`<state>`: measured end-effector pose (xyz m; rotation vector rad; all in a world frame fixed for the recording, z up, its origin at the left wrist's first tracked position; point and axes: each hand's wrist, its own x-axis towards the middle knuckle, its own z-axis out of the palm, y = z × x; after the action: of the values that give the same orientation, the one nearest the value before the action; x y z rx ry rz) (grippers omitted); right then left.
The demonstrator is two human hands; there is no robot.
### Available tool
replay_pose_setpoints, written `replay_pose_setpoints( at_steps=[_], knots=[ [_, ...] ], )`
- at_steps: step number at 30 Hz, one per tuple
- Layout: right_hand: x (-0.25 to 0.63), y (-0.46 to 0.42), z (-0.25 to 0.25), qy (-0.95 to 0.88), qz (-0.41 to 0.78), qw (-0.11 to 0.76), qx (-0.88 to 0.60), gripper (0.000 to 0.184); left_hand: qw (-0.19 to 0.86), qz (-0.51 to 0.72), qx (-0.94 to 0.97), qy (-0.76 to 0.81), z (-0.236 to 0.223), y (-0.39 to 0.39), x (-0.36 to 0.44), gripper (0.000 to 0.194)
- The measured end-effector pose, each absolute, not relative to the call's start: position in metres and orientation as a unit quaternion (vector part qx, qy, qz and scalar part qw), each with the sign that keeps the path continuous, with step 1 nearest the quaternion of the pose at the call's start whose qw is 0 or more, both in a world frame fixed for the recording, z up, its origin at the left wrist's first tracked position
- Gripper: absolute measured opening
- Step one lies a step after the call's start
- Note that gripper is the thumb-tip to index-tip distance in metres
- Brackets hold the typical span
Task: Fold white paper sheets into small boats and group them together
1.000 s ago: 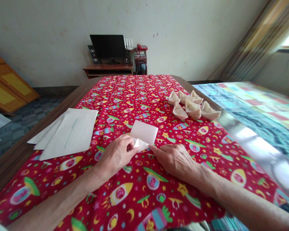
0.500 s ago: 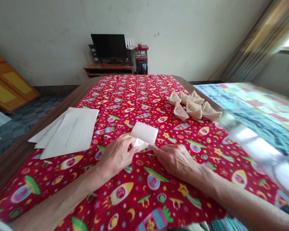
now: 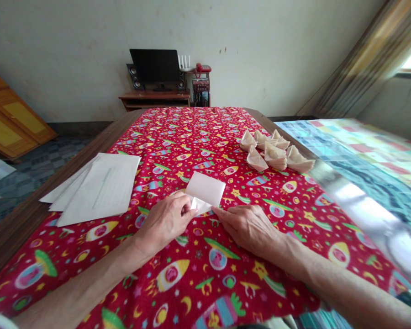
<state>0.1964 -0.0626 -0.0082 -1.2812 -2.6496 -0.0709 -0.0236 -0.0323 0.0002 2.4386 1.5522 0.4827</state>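
Note:
A small white folded paper (image 3: 206, 188) lies on the red patterned tablecloth (image 3: 171, 292) between my hands. Its near edge is turned up into a small flap with a raised peak. My left hand (image 3: 167, 217) is closed, thumb and fingers pinching the paper's left end and hiding it. My right hand (image 3: 248, 226) is closed too, its index fingertip on the flap's right corner and the other fingers curled; its thumb is hidden.
Several sheets of white paper (image 3: 104, 185) lie fanned at the left. Several stacks of folded paper boats (image 3: 276, 155) stand near the right edge. Beyond the table are a monitor (image 3: 155, 67) on a desk, a wooden cabinet (image 3: 17, 114) and a bed (image 3: 366, 141).
The view shifts very slightly. Both hands stay in place on the paper, and the upper panel of the paper bows a little, then flattens.

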Motion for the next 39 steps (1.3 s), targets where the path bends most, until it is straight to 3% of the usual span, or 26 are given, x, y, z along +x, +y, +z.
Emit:
replay_pose_setpoints(
  at_steps=[2,3,6,11,18,29,39],
  knots=[
    [0.196,-0.063,-0.008,-0.895,-0.019,0.093,-0.436,0.026,0.092,0.184,0.82,0.534,-0.003,-0.032,-0.024,0.011],
    [0.196,-0.063,-0.008,-0.895,-0.016,0.091,-0.436,0.026,0.078,0.2,0.817,0.535,-0.004,-0.033,-0.024,0.014],
    [0.196,-0.062,-0.007,-0.898,-0.005,0.089,-0.431,0.027,0.019,0.227,0.841,0.491,-0.008,-0.034,-0.025,0.048],
    [0.196,-0.061,-0.007,-0.899,-0.004,0.091,-0.428,0.028,-0.05,0.169,0.917,0.357,-0.004,-0.042,-0.022,0.031],
    [0.196,-0.062,-0.006,-0.899,0.0,0.085,-0.429,0.028,-0.04,0.131,0.937,0.32,-0.007,-0.047,-0.024,0.038],
    [0.196,-0.061,-0.005,-0.898,-0.013,0.103,-0.429,0.026,-0.047,0.085,0.944,0.314,-0.005,-0.054,-0.04,0.068],
    [0.196,-0.062,-0.006,-0.898,-0.02,0.11,-0.426,0.028,-0.072,0.069,0.945,0.312,-0.014,-0.062,-0.073,0.062]
  ],
)
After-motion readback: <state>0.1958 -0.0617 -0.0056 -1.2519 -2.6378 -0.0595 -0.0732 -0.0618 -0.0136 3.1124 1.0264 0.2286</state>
